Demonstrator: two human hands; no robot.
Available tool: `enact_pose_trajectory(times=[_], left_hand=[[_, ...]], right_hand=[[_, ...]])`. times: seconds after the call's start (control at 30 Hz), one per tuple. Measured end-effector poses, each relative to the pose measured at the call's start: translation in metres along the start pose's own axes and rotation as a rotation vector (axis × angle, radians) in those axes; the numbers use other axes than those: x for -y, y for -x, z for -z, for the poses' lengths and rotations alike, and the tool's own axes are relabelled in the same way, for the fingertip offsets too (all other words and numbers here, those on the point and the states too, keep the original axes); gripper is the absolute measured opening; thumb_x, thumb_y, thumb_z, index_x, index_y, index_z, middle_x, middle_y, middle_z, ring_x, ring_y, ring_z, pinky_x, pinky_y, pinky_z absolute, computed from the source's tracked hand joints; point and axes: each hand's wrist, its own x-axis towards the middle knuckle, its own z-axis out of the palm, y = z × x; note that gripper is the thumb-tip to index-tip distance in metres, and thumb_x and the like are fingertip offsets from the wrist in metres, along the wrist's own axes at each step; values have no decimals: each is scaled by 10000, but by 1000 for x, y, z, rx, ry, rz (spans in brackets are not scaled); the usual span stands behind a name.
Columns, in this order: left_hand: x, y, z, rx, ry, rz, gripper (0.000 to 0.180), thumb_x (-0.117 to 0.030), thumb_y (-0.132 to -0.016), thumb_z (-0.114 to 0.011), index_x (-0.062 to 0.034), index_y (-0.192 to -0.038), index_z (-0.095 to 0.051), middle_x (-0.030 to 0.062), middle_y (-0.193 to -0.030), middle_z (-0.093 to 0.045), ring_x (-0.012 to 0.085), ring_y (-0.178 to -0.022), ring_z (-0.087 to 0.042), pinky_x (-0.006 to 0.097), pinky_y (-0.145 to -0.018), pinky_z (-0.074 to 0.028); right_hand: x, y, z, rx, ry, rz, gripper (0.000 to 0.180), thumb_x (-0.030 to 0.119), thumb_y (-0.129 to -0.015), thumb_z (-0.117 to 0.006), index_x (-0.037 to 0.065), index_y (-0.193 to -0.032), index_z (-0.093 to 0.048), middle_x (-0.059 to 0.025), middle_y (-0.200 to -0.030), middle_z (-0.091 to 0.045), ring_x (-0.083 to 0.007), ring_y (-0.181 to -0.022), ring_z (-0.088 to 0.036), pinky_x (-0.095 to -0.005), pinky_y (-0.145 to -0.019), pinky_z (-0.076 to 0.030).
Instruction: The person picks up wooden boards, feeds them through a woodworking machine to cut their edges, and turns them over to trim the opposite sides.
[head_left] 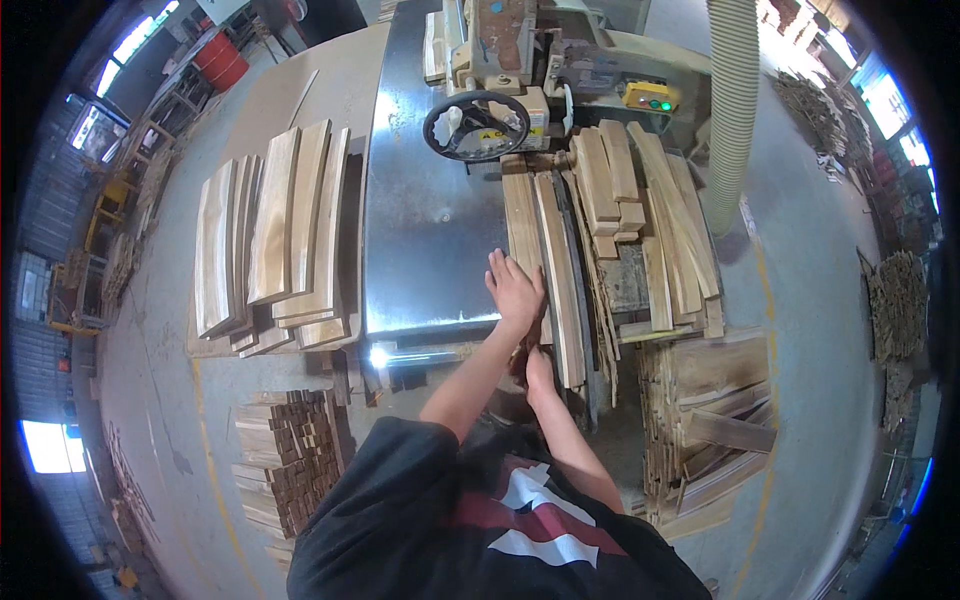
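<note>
Wooden board (521, 215) lies lengthwise by the right edge of the steel desk (430, 260), near end around the front edge; probably stiff, moderately heavy, not slippery, best held by its long edges. Left hand (516, 292) flat on top, fingers slightly spread; right hand (539, 370) by the near end, finger state hidden, can't tell.

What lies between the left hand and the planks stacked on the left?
Mainly the shiny metal table: the head view shows it between the left hand and those planks.
</note>
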Motion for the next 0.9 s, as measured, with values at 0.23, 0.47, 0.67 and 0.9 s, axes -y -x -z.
enact_pose_trajectory(times=[0.23, 0.47, 0.67, 0.9], left_hand=[[-1, -51, -20, 79, 34, 51, 640, -361, -962, -513, 127, -1362, -408, 290, -1519, -325, 404, -1463, -234, 555, -1164, -193], [-8, -113, -35, 88, 85, 53, 641, -314, -971, -497, 137, -1405, -354, 266, -1548, -284, 380, -1479, -202, 530, -1175, -178], [28, -147, -30, -17, 264, 30, 594, -312, -965, -526, 108, -1375, -437, 260, -1494, -391, 366, -1453, -276, 486, -1155, -223], [128, -161, 30, 275, 682, -456, 350, -95, -904, -622, -15, -1244, -622, 240, -1392, -516, 420, -1304, -487, 466, -1098, -393]], right_hand=[[41, -26, -31, -18, 26, 8, 458, 492, -1034, -431, 100, -849, -581, -3, -658, -586, -142, -513, -563, -302, -419, -368], [80, -63, -57, -70, 88, 203, 560, 485, -1048, -381, 61, -748, -591, -45, -597, -562, -180, -466, -508, -334, -447, -349], [116, -79, -80, 29, -70, 43, 429, 509, -1023, -458, 119, -862, -537, 16, -656, -484, -99, -486, -448, -220, -375, -280], [143, -109, -90, 18, -17, 83, 437, 531, -1011, -476, 112, -896, -519, 16, -672, -472, -79, -496, -433, -197, -365, -261]])
